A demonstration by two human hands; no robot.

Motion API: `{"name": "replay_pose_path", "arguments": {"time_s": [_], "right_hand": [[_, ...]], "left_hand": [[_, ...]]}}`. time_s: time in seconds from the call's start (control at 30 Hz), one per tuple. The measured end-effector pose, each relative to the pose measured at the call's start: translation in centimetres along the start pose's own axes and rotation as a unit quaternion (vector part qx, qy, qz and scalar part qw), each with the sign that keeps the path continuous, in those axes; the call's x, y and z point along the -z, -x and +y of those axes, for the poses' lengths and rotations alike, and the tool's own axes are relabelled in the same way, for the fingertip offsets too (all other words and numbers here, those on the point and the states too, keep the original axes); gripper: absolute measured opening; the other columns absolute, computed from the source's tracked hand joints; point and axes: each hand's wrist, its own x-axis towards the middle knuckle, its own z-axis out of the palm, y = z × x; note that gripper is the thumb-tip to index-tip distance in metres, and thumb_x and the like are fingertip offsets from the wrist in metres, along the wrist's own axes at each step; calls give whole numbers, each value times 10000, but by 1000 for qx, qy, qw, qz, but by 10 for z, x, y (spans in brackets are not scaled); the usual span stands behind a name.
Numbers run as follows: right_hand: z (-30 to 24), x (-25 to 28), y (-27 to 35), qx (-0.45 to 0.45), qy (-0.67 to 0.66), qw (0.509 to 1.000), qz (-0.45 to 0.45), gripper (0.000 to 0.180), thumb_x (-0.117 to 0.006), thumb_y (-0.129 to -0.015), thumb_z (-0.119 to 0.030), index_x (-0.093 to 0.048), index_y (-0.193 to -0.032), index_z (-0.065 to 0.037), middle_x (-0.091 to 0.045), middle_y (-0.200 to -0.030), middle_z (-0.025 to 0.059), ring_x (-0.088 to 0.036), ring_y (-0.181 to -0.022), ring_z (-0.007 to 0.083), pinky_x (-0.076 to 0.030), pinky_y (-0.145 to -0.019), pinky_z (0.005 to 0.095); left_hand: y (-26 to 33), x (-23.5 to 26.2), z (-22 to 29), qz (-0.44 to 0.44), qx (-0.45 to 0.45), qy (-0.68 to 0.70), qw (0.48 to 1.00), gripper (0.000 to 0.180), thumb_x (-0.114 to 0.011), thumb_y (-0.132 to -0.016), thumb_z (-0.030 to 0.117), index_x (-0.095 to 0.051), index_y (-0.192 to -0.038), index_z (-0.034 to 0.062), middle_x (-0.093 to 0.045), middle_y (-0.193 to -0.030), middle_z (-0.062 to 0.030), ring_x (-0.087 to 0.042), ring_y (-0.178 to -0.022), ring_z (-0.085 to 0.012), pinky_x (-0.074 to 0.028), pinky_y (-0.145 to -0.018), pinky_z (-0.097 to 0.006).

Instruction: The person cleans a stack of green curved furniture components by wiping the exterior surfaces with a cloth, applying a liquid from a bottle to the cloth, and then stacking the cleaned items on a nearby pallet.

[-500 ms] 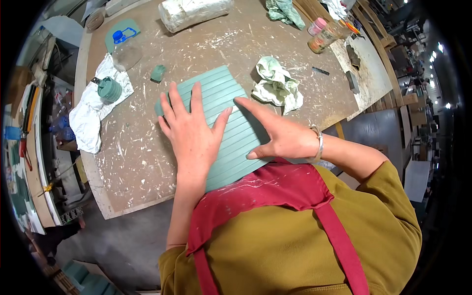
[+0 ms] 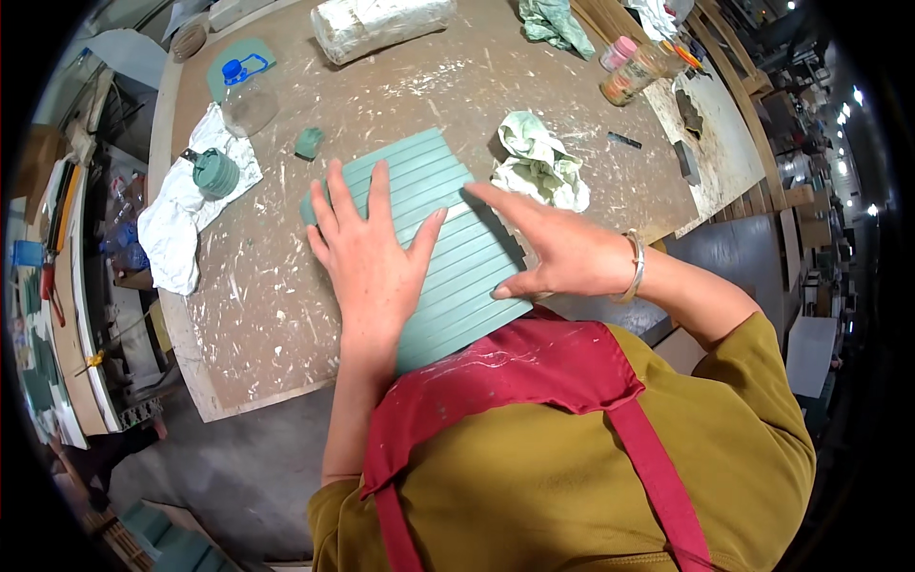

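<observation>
Green grooved panel (image 2: 465, 253) lies at six o'clock on the bench (image 2: 257, 315), left hand (image 2: 374, 257) fingers splayed over it, right hand (image 2: 572, 253) spread wide along its three o'clock edge, neither gripping (firm contact? can't tell); uneven pressure could skid it.

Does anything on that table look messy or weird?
Yes, a bit: the brown tabletop is scuffed and speckled with white, so it looks worn, and a whitish cloth lies crumpled, not folded, just beyond the right hand.
</observation>
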Motion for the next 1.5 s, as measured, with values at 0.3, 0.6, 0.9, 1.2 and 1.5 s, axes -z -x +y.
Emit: {"name": "replay_pose_path", "arguments": {"time_s": [0.3,0.6,0.9,1.2,1.5], "right_hand": [[-7,-10,1,67,169,979,97,1010,-836,-678,-279,-260,-1496,-148,-252,-1503,227,-274,-1380,441,-292,-1107,516],[-1,-9,-3,53,116,990,66,1010,-842,-665,-226,-266,-1491,-140,-225,-1530,215,-240,-1404,428,-278,-1118,520],[-3,-11,-7,60,139,987,57,978,-842,-671,-239,-291,-1476,-164,-233,-1535,193,-250,-1406,411,-272,-1105,561],[33,17,-14,175,113,947,244,392,-658,-815,-123,-567,-1193,-71,-415,-1434,163,-397,-1329,322,-343,-1074,466],[95,-40,-94,-10,-501,836,225,468,-426,-1004,-368,-457,-1367,-75,-439,-1442,100,-413,-1302,202,-314,-1089,335]], "left_hand": [[1,-1,2,0,10,14,1000,717,-650,-838,514,-452,-1403,119,-262,-1506,-227,-223,-1392,-455,-241,-1058,-655],[1,-2,1,5,12,15,1000,704,-667,-828,472,-450,-1405,132,-265,-1507,-221,-226,-1394,-446,-236,-1064,-651],[0,-3,1,6,11,14,1000,665,-661,-832,431,-463,-1396,137,-272,-1506,-214,-236,-1393,-441,-249,-1059,-649],[-1,-2,2,-2,19,1,1000,536,-567,-904,362,-480,-1386,144,-283,-1500,-211,-242,-1390,-439,-242,-1070,-637],[-4,5,0,-14,4,-1,1000,456,-507,-948,294,-492,-1371,127,-321,-1487,-187,-297,-1368,-403,-270,-1100,-525]]}}
